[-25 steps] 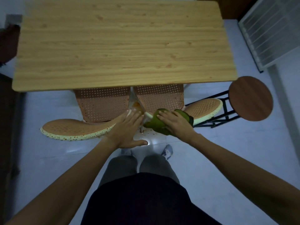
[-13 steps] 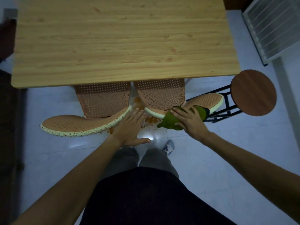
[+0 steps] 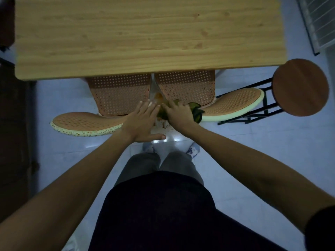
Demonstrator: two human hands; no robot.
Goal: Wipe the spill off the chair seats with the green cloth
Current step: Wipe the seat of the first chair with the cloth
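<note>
Two orange perforated chairs stand side by side, their seats half under the table: the left chair seat and the right chair seat. An orange spill shows in the gap between them, with drips on the floor below. My right hand presses the bunched green cloth against the near left corner of the right chair, close to the gap. My left hand lies flat, fingers spread, on the right end of the left chair's backrest, holding nothing.
The wooden table fills the top of the view. A round brown stool on a black frame stands at the right, behind the right chair's backrest. A white slatted panel leans far right. My legs stand on the pale tiled floor.
My right hand has slid the green cloth leftward along the right chair, from its backrest edge to the gap by the spill. My left hand has stayed put.
</note>
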